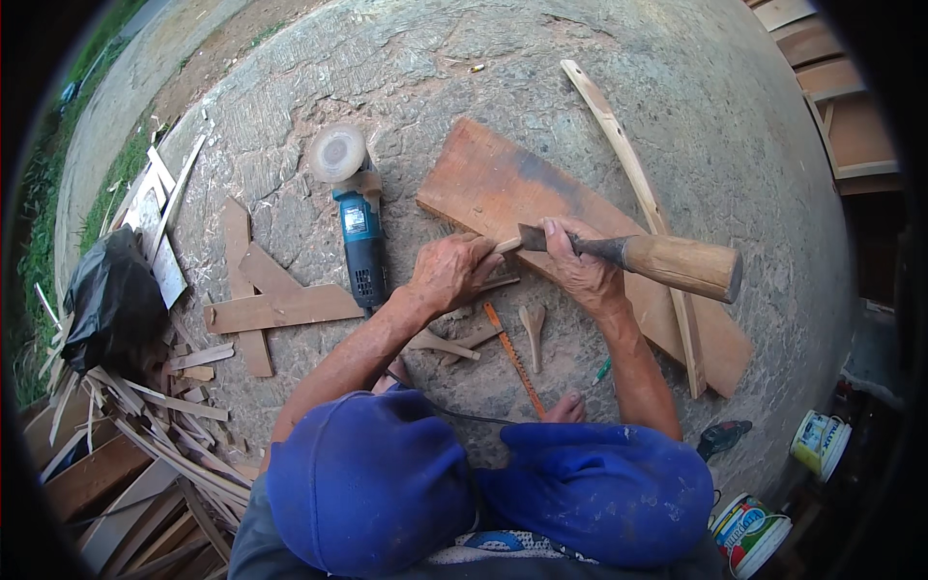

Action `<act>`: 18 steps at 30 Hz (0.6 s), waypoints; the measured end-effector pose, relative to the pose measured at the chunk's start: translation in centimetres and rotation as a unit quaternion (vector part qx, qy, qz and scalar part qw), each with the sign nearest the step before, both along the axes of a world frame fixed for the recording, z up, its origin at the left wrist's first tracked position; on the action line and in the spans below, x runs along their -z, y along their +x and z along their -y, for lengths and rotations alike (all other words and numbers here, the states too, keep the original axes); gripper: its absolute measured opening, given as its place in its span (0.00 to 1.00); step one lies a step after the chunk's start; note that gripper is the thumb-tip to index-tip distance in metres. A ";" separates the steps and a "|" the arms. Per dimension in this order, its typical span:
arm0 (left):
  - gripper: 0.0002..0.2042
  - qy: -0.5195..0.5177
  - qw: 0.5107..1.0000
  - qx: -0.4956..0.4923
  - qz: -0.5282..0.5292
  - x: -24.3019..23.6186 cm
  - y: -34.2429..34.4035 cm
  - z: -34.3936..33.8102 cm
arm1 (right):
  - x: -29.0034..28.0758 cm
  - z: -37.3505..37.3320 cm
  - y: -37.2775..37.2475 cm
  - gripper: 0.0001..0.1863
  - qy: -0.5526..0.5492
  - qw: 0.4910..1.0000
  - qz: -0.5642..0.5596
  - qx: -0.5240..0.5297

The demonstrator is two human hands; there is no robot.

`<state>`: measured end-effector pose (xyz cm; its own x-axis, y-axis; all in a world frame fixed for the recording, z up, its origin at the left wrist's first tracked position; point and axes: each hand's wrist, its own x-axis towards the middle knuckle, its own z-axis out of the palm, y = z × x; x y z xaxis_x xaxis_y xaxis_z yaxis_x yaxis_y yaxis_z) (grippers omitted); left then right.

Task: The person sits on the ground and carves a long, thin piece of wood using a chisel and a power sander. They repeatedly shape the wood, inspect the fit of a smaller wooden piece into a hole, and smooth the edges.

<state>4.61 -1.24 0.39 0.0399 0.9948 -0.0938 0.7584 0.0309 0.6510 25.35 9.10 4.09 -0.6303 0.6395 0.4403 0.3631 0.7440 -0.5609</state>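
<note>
My left hand (450, 271) is closed around a small pale wooden piece (507, 246), whose tip points toward the chisel; the rest of it is hidden by my fingers. In my right hand (588, 275) is a chisel (681, 265) with a thick wooden handle, gripped near its dark metal part. Its blade is at the tip of the wooden piece; whether they touch I cannot tell. Both are over the edge of a wide reddish-brown plank (527, 179). Below my hands lie a pale carved wooden piece with a forked top (533, 336), another spoon-shaped piece (443, 344) and an orange saw blade (514, 360).
A blue-and-black angle grinder (362, 232) lies disc-up left of the plank. Beyond it are crossed board offcuts (280, 307), a black plastic bag (114, 300) and scrap strips. One long curved stick (628, 159) crosses the plank. Buckets (820, 445) stand at lower right.
</note>
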 end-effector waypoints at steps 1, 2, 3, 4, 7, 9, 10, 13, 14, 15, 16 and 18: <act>0.13 -0.001 1.000 0.000 0.001 0.0 0.1 0.0 | 0.1 -0.1 0.0 0.05 0.000 1.000 0.003 -0.005; 0.13 -0.002 1.000 0.000 0.001 -0.1 0.1 0.0 | 0.2 -0.1 0.0 0.05 0.000 1.000 0.006 -0.011; 0.13 -0.001 1.000 0.000 0.002 -0.1 0.1 0.0 | 0.2 -0.1 0.0 0.05 0.000 1.000 0.005 -0.010; 0.13 -0.001 1.000 0.000 0.002 0.0 0.1 0.0 | 0.2 0.0 0.0 0.05 0.000 1.000 0.004 -0.008; 0.13 0.009 1.000 0.000 0.004 0.1 0.0 0.0 | 0.2 -0.1 0.0 0.05 -0.024 1.000 0.008 -0.005; 0.13 0.008 1.000 -0.001 0.006 0.1 0.0 0.0 | 0.0 0.0 -0.2 0.05 -0.055 0.998 -0.004 -0.007; 0.13 0.002 1.000 -0.001 0.006 -0.1 0.0 0.0 | -0.5 0.2 -0.4 0.04 -0.074 0.997 -0.019 -0.011; 0.13 -0.018 1.000 0.000 0.009 -0.2 -0.1 -0.1 | -0.5 0.3 -0.4 0.04 -0.112 0.993 -0.030 -0.008; 0.13 -0.025 1.000 0.001 0.010 -0.2 -0.1 -0.1 | -0.4 0.3 -0.4 0.04 -0.121 0.992 -0.029 -0.004; 0.13 -0.026 1.000 0.000 0.008 -0.2 -0.1 -0.1 | -0.7 0.4 -0.5 0.04 -0.129 0.991 -0.017 -0.003; 0.13 -0.027 1.000 -0.001 0.006 -0.1 -0.2 -0.1 | -1.4 0.5 -0.6 0.04 -0.137 0.991 -0.005 -0.002; 0.12 -0.001 1.000 -0.003 0.003 0.0 0.0 -0.2 | -1.1 0.3 -0.5 0.04 -0.095 0.995 0.000 -0.014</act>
<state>4.61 -1.06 0.42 0.0353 0.9948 -0.0954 0.7538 0.0362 0.6561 24.90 8.82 5.16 -0.6496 0.6931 0.3124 0.3432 0.6340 -0.6930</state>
